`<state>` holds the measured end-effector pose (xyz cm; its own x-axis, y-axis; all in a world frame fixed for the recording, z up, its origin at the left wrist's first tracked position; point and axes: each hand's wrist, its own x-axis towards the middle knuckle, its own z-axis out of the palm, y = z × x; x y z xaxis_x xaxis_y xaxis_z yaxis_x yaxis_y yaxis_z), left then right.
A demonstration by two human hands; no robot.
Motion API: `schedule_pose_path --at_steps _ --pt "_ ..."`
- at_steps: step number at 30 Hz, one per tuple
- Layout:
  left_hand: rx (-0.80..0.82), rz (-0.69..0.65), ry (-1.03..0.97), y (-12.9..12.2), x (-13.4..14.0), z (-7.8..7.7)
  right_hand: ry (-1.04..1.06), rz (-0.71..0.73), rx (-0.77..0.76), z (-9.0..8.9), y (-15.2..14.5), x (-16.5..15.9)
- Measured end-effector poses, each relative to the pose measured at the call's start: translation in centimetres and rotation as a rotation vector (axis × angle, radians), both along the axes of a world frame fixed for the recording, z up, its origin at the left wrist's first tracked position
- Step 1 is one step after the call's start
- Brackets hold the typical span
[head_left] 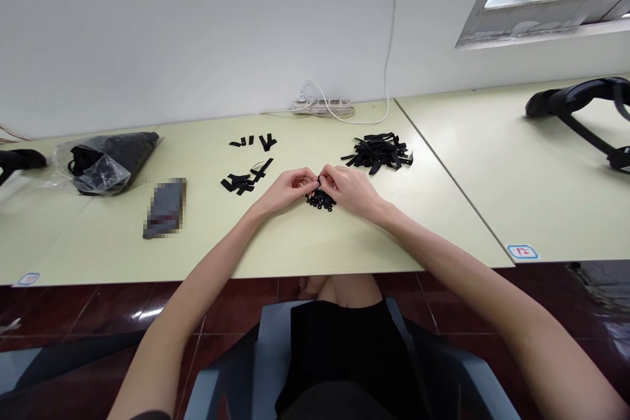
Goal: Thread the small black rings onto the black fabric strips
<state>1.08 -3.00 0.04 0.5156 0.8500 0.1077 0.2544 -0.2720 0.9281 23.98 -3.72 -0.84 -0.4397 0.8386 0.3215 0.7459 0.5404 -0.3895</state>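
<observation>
Rings [323, 203] heaped just nearside of the pinch. Left hand [294, 186] and right hand [348, 189] equally near, both pinched closed on a black piece [319, 180] between them; long axis unclear. Strips [378, 151] beyond, rightward.

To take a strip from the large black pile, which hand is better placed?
Probably the right hand: it is nearer the large black pile, while the left hand is farther away. Both appear occupied.

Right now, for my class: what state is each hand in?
Left hand: closed, pinching a small black piece, too small to identify.
Right hand: closed, pinching at the same piece.
</observation>
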Motion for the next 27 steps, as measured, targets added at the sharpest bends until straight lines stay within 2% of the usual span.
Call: schedule_pose_path --at_steps 11,17,27 --pt "-0.019 -0.017 0.01 -0.1 0.1 0.1 -0.005 0.07 -0.083 0.3 -0.3 0.1" --pt "-0.05 -0.041 -0.006 -0.2 0.0 0.2 0.151 0.11 -0.178 0.2 -0.2 0.2" --pt "-0.058 -0.068 -0.024 -0.4 -0.3 0.5 0.38 0.188 -0.22 -0.8 0.5 0.4"
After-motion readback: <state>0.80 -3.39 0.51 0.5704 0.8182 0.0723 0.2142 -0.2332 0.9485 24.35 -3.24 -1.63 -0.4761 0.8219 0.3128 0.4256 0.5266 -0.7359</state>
